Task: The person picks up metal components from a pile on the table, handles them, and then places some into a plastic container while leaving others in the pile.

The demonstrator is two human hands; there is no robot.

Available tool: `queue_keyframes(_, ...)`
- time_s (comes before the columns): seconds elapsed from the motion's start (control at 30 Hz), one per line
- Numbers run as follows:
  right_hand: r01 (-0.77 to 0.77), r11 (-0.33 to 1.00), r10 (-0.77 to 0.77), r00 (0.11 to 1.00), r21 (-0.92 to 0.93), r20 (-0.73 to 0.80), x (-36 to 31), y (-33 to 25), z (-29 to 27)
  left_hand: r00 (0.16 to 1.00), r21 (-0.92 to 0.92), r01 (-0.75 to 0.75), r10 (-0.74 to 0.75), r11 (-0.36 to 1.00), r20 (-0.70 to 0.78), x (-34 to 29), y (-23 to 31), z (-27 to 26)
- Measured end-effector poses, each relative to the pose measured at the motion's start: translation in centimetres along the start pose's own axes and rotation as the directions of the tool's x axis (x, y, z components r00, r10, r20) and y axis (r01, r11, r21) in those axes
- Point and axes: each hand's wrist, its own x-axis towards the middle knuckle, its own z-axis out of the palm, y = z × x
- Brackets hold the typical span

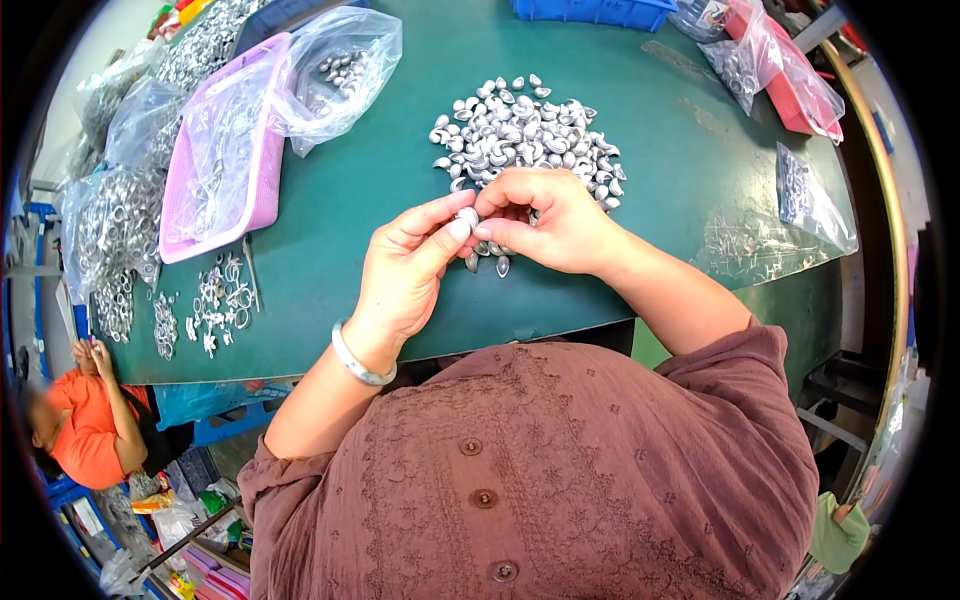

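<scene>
A small silver-grey metal piece, rounded and shell-like, is pinched between the thumb and fingers of my left hand. My right hand meets it from the other side, its thumb and forefinger closed on the same piece. Behind my hands lies a heap of similar curved metal pieces on the green table. A few more pieces rest just below my fingers, and my right hand covers part of the heap.
To the left stands a pink basket lined with clear plastic, beside a plastic bag of metal parts. Bags of rings and loose ring-shaped parts lie further left. A blue bin and a red basket are at the back. Another person sits at left.
</scene>
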Motion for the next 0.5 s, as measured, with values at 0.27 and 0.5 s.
queue_keyframes(0.27,0.01,0.999,-0.01,1.0,-0.035,0.009,-0.03,-0.03,-0.07,1.0,0.009,-0.016,0.016,1.0,0.003,-0.13,0.2,0.29)
queue_keyframes(0.5,0.034,0.998,-0.035,0.999,-0.048,-0.007,-0.03,0.14,-0.01,0.999,0.074,-0.03,0.033,0.997,-0.037,-0.08,0.35,0.68)
